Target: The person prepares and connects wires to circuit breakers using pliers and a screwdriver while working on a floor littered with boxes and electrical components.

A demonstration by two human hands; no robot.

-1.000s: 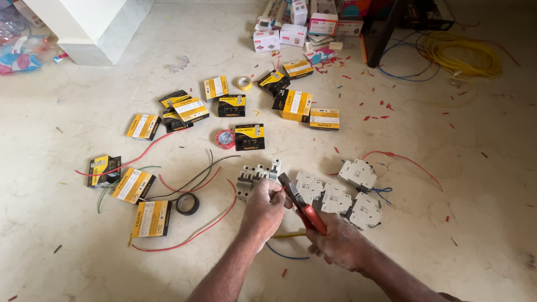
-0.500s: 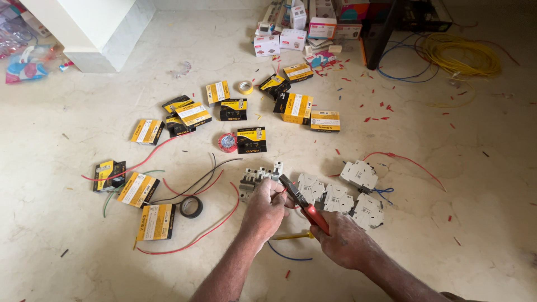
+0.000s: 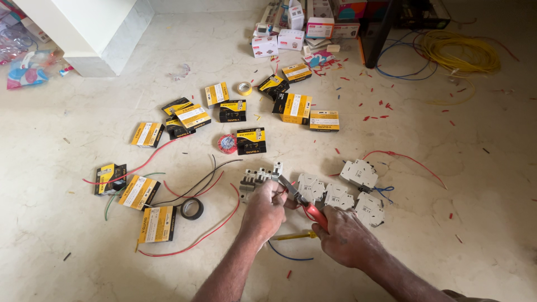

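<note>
My left hand (image 3: 263, 212) curls shut around the grey plastic circuit breakers (image 3: 256, 180) on the floor, pinning the row steady, while my right hand (image 3: 347, 240) is clenched on the red-handled pliers (image 3: 302, 202), metal nose angled up-left to the breaker end beside my left fingers. Loose white breakers (image 3: 358, 174) sit just right on the pale glossy stone floor (image 3: 84, 235), with thin red wire (image 3: 218, 226) looping left, a black tape roll (image 3: 192, 208), and glossy yellow-black cardboard boxes (image 3: 156, 223) scattered beyond.
</note>
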